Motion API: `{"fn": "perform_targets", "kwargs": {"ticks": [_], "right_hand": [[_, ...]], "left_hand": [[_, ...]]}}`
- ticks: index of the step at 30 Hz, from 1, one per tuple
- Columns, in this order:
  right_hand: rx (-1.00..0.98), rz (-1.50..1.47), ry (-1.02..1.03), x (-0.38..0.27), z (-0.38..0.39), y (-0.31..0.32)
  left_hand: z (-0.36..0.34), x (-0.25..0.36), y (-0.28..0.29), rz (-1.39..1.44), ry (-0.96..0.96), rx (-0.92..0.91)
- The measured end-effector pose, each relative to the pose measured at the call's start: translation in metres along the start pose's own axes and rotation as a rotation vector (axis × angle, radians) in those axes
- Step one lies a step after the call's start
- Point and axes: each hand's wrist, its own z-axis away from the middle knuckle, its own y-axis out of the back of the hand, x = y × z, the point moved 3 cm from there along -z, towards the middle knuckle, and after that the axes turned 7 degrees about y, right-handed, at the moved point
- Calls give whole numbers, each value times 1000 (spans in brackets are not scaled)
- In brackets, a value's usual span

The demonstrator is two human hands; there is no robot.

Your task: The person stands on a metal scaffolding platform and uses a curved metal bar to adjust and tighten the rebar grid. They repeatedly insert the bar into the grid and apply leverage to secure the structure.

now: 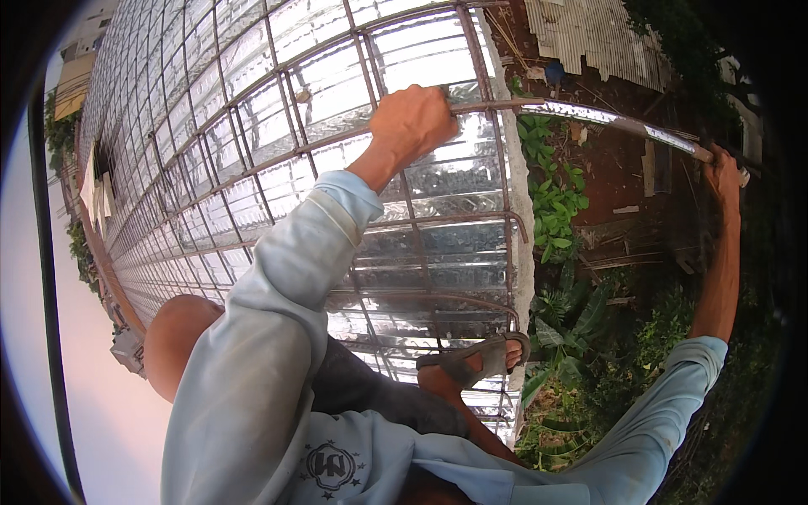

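Note:
My left hand (412, 124) is closed around a long steel rod (589, 116) where it crosses the edge of a rusty rebar grid (252, 160). My right hand (722, 168) grips the same rod near its far end, out past the grid's edge and above the ground below. The rod runs nearly level from one hand to the other. The grid lies over shiny corrugated metal sheeting (421, 59). Both arms wear light blue sleeves. My foot in a grey sandal (475, 360) rests on the grid close to its edge.
Past the sheeting's edge (520, 210) the drop shows green plants (555, 198), red-brown soil and scrap boards (589, 29) far below. My bent knee (177, 337) is at lower left. A white wall (50, 337) runs along the left side.

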Motion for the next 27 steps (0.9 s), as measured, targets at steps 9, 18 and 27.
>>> {"fn": "perform_targets", "kwargs": {"ticks": [9,18,27], "right_hand": [[-46,79,-30,-13,54,-8],[-216,-15,50,38,54,2],[-185,13,-143,-13,141,-13]], "left_hand": [[2,-7,2,97,-15,0],[1,-13,-5,140,-39,60],[7,-16,-5,132,-10,64]]}}
